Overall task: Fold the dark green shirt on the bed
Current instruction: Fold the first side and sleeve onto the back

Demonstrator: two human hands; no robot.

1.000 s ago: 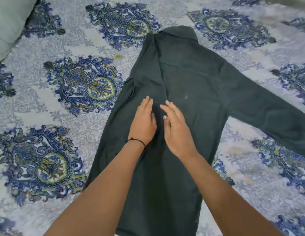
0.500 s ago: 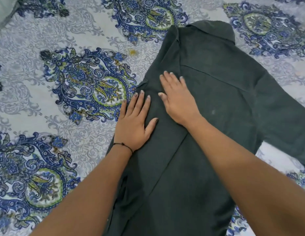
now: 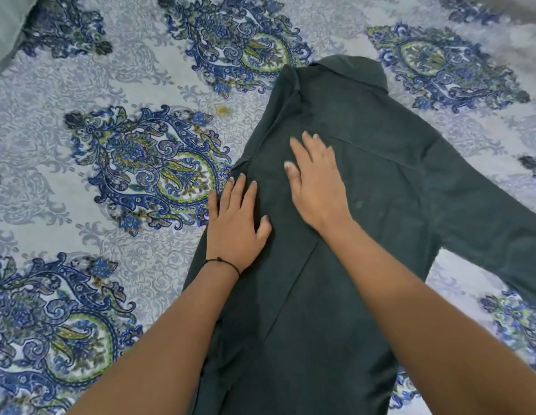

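Pressing the folded nine o'clock edge, left hand and right hand lie flat, fingers straight, on the dark green shirt spread across the bed. Best firm, even strokes outward for a crisp crease.

The dark green shirt lies flat, collar away, left side folded inward.

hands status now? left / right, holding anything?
Left hand: open, fingers straight, flat on the dark green shirt, holding nothing.
Right hand: open, flat on the shirt, holding nothing.
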